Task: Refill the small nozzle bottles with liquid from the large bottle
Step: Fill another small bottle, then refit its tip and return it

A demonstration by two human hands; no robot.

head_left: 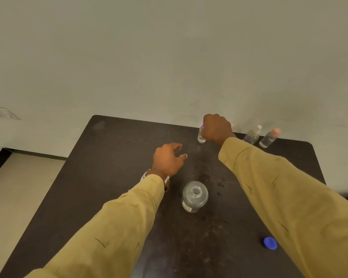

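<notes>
Blue cap (270, 243): lay near the table's (113, 167) near right edge;
Large bottle (194, 196): stood uncapped mid-table;
Left hand (167, 160): hovered loosely open, holding nothing;
Right hand (216, 128): fist closed over a small bottle (201, 137) at the far edge;
Two other nozzle bottles (252, 135): far right corner.
</notes>
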